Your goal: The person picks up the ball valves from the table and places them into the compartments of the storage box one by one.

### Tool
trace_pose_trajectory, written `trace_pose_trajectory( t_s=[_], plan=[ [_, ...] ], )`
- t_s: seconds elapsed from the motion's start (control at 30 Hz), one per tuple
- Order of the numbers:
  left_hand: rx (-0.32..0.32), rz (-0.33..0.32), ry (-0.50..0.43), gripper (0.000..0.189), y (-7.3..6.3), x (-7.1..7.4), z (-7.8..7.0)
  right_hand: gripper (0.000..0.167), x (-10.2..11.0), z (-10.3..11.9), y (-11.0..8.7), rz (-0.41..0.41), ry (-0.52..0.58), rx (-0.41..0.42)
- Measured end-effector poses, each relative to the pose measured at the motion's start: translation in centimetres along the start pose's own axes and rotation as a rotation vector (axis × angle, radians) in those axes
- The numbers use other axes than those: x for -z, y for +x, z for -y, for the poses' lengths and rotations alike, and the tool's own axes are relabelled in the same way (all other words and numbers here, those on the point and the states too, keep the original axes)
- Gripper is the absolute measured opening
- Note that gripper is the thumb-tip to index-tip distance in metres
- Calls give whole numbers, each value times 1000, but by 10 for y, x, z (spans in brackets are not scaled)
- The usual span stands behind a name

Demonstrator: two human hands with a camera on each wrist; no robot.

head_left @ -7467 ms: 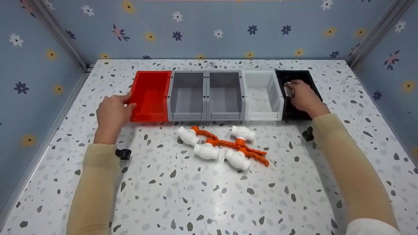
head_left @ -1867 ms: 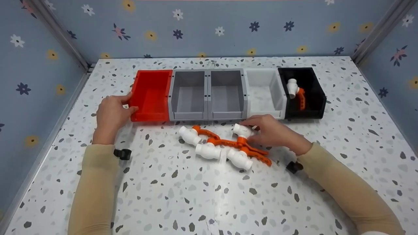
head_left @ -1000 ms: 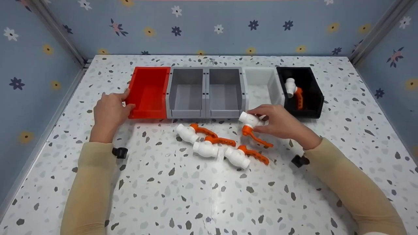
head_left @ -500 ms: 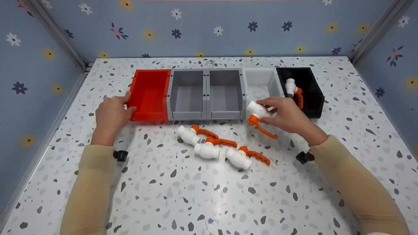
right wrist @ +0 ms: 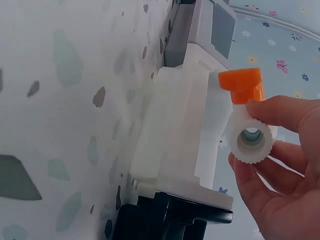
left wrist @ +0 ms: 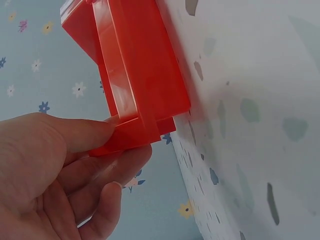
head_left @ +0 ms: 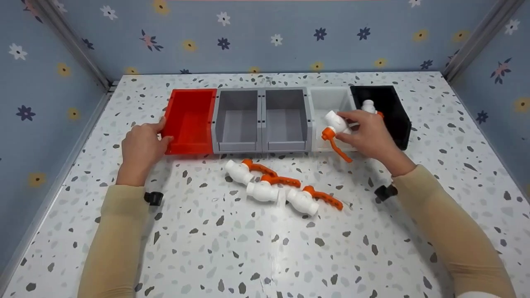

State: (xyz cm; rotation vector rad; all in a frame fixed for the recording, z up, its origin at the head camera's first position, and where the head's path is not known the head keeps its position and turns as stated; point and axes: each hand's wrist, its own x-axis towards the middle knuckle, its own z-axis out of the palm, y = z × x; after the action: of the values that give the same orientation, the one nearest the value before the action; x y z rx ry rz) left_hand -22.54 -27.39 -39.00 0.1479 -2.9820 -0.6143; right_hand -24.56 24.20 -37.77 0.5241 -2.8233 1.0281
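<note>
My right hand (head_left: 369,134) pinches a white ball valve (head_left: 336,121) with an orange lever over the white bin (head_left: 331,99); in the right wrist view the valve's round bore (right wrist: 251,138) faces the camera. My left hand (head_left: 143,151) grips the left side wall of the red bin (head_left: 190,118), thumb inside and fingers beneath the edge in the left wrist view. Three more ball valves lie on the table in front of the bins: a left one (head_left: 239,171), a middle one (head_left: 262,191) and a right one (head_left: 302,201). Another ball valve (head_left: 368,106) sits in the black bin (head_left: 393,120), partly hidden by my right hand.
Two grey bins, a left one (head_left: 238,147) and a right one (head_left: 285,146), stand between the red and white bins in one row. Flower-patterned panels (head_left: 265,25) enclose the speckled table (head_left: 207,256) at the back and both sides.
My right hand left a valve in the black bin, then picked another off the table and carried it up over the white bin. The left hand stays at the red bin.
</note>
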Motion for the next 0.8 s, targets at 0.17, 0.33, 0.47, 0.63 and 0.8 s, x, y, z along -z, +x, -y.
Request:
trace_pose_trajectory(
  t_s=[0.17, 0.33, 0.47, 0.63, 0.8],
  plan=[
    [15, 12, 0, 60, 1, 0, 1, 53, -1, 0, 9, -33, 0, -52],
    [10, 13, 9, 60, 0, -1, 2, 55, -2, -2, 17, -60, 2, -94],
    [9, 13, 10, 60, -1, -1, 2, 56, -4, -3, 23, -78, -5, -132],
    [7, 11, 6, 60, 0, -1, 2, 58, -6, -3, 31, -96, -6, -187],
    [-9, -2, 11, 60, 0, 0, 1, 56, -7, -3, 37, -119, -35, -196]
  ],
)
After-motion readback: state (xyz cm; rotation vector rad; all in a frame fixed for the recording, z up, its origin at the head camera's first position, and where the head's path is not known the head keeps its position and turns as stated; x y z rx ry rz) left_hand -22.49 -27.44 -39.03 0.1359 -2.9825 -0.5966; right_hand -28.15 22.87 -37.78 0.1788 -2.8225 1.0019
